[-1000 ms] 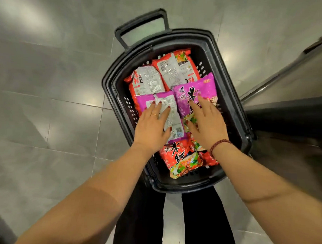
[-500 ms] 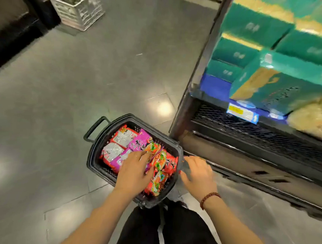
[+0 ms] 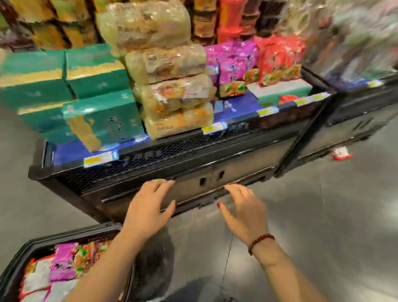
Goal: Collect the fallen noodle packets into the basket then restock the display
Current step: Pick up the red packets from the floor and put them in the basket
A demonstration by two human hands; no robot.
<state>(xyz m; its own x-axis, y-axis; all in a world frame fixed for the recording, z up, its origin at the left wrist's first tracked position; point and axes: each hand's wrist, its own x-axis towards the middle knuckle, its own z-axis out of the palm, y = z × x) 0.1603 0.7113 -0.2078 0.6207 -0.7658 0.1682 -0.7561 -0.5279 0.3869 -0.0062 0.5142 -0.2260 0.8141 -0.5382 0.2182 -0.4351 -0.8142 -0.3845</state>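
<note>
- Collecting seems done and restocking not yet begun: my left hand (image 3: 148, 207) and right hand (image 3: 245, 211) hover empty, fingers spread, before the display shelf (image 3: 240, 102).
- Next I'd reach down into the basket (image 3: 43, 242) at my lower left and grip one packet to match the pink stack (image 3: 230, 59) or red stack (image 3: 279, 56).
- The noodle packets (image 3: 61, 261) lie flat in it, glossy pink and red, some white backs up.
</note>
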